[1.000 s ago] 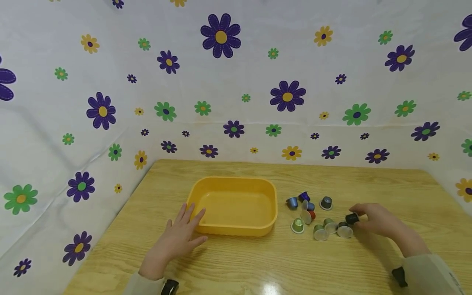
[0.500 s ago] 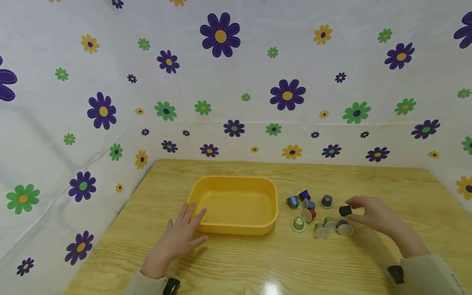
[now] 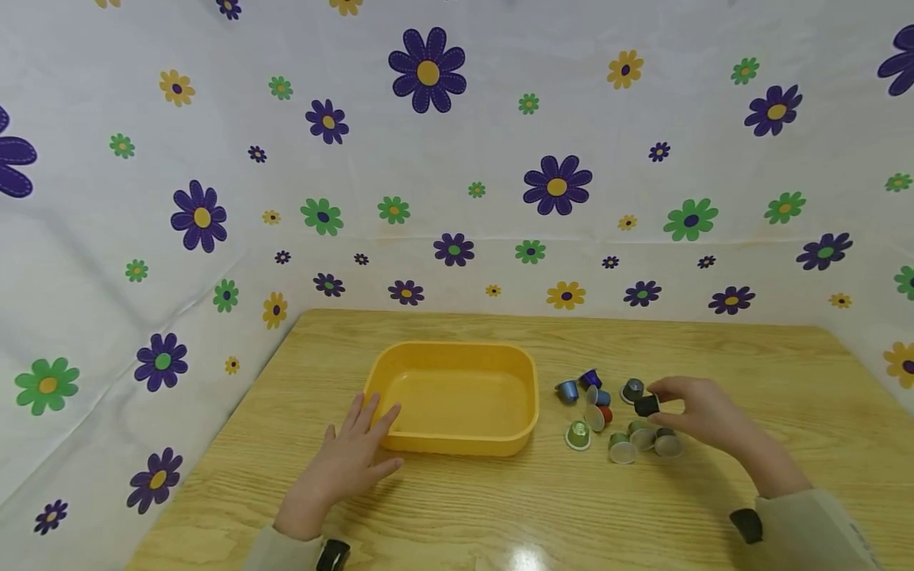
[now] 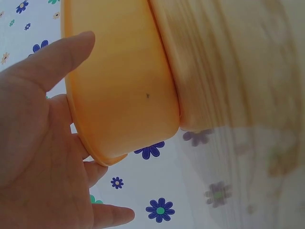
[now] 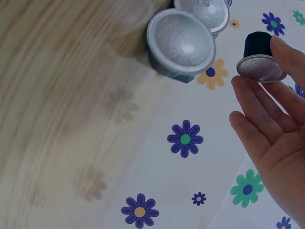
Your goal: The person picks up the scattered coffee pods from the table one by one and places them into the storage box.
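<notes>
Between thumb and fingers, my right hand (image 3: 703, 411) pinches a black coffee capsule (image 3: 647, 406), held above the table among the other capsules. Its silver foil lid shows in the right wrist view, where the dark capsule (image 5: 259, 52) is clear of everything but the hand. At the near left corner of a yellow plastic tub (image 3: 457, 446), my left hand (image 3: 343, 468) rests with spread fingers over the rim. The left wrist view shows the left palm (image 4: 43, 157) beside the tub's outer wall (image 4: 119, 81). Nothing lies inside the tub.
Right of the tub lie several loose capsules: a light green capsule (image 3: 577, 434), a blue capsule (image 3: 567, 391), a red capsule (image 3: 605, 415), a grey capsule (image 3: 632, 389) and others. A flower-patterned cloth (image 3: 493, 159) hangs behind and beside the wooden table (image 3: 443, 515).
My right hand has carried the black capsule leftward and slightly away from me, from the right end of the group to near the grey capsule. The left hand stays at the tub.
</notes>
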{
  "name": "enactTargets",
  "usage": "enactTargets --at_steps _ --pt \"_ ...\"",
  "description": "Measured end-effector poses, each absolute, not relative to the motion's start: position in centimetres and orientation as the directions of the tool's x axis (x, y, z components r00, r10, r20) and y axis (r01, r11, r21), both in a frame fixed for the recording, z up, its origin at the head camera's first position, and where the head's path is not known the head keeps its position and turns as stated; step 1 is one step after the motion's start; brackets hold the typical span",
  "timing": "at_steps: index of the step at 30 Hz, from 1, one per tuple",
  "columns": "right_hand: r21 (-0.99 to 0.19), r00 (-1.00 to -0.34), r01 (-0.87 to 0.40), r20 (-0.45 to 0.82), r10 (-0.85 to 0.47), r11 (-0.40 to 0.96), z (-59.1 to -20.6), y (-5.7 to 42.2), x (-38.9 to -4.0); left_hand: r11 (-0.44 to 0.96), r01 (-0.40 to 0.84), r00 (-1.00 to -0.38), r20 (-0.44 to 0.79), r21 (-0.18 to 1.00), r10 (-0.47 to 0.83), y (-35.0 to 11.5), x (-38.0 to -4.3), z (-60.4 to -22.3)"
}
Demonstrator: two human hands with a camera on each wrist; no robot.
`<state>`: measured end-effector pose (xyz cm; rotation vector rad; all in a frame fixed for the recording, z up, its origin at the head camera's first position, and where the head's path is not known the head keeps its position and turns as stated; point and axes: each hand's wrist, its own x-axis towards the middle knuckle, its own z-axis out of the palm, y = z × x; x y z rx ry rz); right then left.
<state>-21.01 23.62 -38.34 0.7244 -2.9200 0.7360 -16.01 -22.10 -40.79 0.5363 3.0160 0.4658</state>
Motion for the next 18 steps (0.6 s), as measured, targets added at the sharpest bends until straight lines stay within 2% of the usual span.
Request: enactTargets --at_steps 6,18 --pt "-0.457 -0.878 -0.467 0.142 -0.457 0.757 -37.9 22.3 -21.0 0.894 0.335 -0.938 0.02 0.298 0.345 -22.2 -16.0 -40.9" --pt "-0.438 -0.825 -0.558 0.204 -0.527 0.705 -37.8 19.7 -21.4 0.894 0.321 -0.941 -0.003 0.311 0.339 -22.2 -15.9 -40.7"
